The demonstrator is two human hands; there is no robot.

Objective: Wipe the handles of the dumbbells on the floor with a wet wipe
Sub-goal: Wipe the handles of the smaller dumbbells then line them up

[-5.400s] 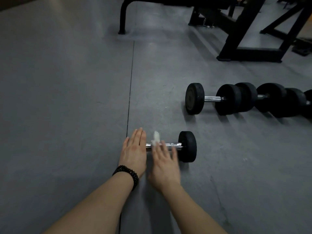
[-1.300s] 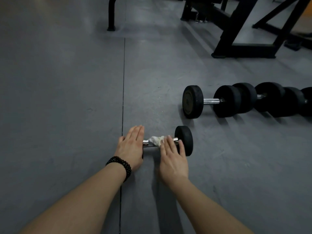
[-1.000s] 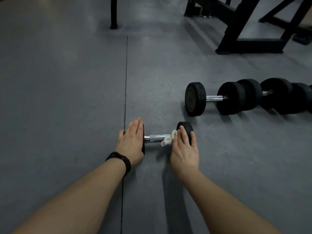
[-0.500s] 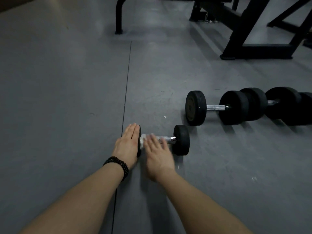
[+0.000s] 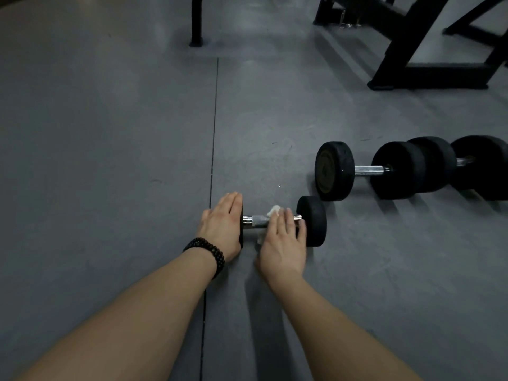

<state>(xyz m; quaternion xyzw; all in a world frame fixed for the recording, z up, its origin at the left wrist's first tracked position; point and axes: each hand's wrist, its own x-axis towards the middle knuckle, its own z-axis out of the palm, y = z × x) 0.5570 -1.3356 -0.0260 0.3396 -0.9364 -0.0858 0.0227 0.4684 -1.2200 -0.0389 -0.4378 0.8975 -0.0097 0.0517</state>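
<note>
A small dumbbell [image 5: 313,220] with black round ends and a chrome handle lies on the grey floor in front of me. My left hand [image 5: 221,225], fingers straight, presses flat against its left end and hides that end. My right hand [image 5: 283,240] lies over the right half of the handle with straight fingers, pressing a white wet wipe [image 5: 273,211] onto the bar. The wipe shows above my fingers and a bit hangs below the bar. The left part of the handle [image 5: 254,220] is bare.
A row of larger black dumbbells [image 5: 395,170] lies to the right, behind the small one. Black gym frames [image 5: 412,50] stand at the back right, a bench leg [image 5: 196,23] at the back middle. A floor seam [image 5: 213,149] runs under my left wrist.
My right hand with the wipe has slid back to the right along the handle, from beside my left hand to the right half. My left hand has stayed on the left end.
</note>
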